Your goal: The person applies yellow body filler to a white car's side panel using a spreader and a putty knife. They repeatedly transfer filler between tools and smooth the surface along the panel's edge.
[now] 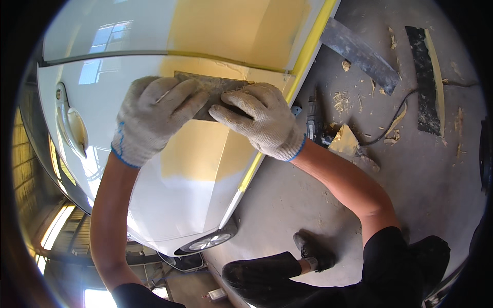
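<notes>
Both my hands wear white knitted gloves with blue cuff edging. My left hand (159,110) and my right hand (259,113) grip the two sides of a dark grey rectangular plate (214,88). The plate lies flat against the white car door (179,200), over a patch of yellow-beige filler (195,149). My fingers lie over its face; the thumbs are mostly hidden. To the left of my left hand is the door handle (72,123). The panel gap and the upper filler patch (231,31) lie beyond the plate.
On the grey floor (287,200) at right lie two long dark strips (362,56) (425,82), a power tool (313,120) with a dark cable, a yellowish lump (345,141) and scattered scraps. A yellow-edged sill (310,43) borders the panels. A car wheel (210,242) shows below.
</notes>
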A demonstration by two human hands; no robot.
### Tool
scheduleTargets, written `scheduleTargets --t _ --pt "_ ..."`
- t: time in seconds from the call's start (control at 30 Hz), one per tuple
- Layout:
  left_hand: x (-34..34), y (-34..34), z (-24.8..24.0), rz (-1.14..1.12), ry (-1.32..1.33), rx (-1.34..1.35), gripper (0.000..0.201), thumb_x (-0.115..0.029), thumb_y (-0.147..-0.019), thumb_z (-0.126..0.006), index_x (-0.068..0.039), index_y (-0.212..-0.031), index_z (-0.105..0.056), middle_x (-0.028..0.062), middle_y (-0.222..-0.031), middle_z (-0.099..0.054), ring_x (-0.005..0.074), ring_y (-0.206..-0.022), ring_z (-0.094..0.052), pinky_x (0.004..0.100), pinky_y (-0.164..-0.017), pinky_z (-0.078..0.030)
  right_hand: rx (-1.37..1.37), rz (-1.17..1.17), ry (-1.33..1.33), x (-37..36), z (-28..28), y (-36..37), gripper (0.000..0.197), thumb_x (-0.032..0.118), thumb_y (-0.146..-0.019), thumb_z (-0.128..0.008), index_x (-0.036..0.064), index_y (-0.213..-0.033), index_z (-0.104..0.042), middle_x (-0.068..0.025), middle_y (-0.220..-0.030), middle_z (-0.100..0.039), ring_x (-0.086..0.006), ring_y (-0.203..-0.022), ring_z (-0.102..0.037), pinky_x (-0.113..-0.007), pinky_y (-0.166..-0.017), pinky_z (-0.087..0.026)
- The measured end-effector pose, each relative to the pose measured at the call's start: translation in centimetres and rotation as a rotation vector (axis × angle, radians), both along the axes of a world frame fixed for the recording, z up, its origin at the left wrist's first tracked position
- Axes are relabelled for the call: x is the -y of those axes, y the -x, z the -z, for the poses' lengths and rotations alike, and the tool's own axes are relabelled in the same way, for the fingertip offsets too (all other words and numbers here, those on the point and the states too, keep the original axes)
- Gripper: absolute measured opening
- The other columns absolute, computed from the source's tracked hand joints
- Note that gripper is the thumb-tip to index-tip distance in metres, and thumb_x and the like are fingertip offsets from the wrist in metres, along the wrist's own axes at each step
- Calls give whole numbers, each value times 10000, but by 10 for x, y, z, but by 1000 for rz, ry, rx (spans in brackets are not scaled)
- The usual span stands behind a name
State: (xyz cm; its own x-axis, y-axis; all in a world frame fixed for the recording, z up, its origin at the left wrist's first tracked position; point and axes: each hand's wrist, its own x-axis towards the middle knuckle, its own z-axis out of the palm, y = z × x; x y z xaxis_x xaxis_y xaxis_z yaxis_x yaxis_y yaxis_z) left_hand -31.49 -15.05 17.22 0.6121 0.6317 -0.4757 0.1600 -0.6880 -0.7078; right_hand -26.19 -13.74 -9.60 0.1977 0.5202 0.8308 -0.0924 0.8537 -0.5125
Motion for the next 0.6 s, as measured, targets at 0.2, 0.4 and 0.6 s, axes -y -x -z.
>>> scheduleTargets --t 0.2,0.4,0.6 --pt "-26 21 7 26 6 -72 413 -212 -813 -742 -162 -1220 -694 6 -1250 -662 201 -1211 -616 378 -1046 -544 35 109 30 -22 -11 18 352 173 -841 -718 213 -1191 -728 -25 -1228 -641 -247 -1115 -612 -438 -992 -541" --pt "-24 40 23 -37 0 -34 378 -187 -828 -738 -124 -1197 -685 34 -1237 -664 216 -1207 -634 386 -1050 -542 43 62 46 -20 -8 29 294 181 -870 -690 178 -1162 -724 -46 -1220 -641 -252 -1127 -612 -442 -1019 -537" --pt "-26 27 20 -9 -42 -55 324 -182 -867 -715 -140 -1186 -680 33 -1282 -643 224 -1256 -598 393 -1068 -529 31 62 57 -24 -9 23 301 187 -875 -687 181 -1174 -719 -46 -1218 -632 -247 -1143 -609 -436 -1042 -529"
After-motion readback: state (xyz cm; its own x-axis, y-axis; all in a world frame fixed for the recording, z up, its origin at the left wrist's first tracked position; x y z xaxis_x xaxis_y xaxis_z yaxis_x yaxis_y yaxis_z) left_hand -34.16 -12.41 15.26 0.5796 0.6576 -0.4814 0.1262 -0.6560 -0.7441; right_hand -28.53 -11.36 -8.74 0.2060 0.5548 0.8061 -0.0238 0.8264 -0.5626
